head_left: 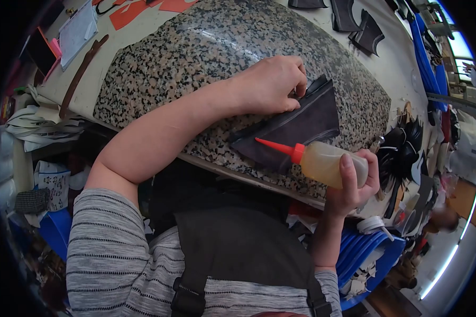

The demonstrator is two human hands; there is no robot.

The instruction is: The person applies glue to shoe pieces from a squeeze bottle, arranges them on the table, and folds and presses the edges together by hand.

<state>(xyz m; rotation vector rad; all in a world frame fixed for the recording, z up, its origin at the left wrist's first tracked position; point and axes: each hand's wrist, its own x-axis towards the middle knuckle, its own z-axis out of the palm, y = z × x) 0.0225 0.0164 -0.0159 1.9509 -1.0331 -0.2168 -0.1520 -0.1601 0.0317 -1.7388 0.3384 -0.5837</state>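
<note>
A dark, leather-like piece point(308, 119) with a folded upper edge lies on the speckled stone slab point(158, 79). At that upper edge is my left hand point(272, 84), its fingers curled and pinching the fold. My right hand point(357, 194) is wrapped around a squeeze bottle point(322, 162) of yellowish liquid with a red cap and a long red nozzle. The bottle is tilted nearly on its side over the near part of the piece, and its nozzle tip points left, close over the piece's lower left part.
More dark cut pieces point(367, 34) lie at the table's far right, orange scraps point(126, 16) at the far left. Papers point(78, 31) and a brown strip point(82, 74) are on the left. Black-handled tools point(402, 145) stand right of the slab, with a blue bin point(373, 259) below.
</note>
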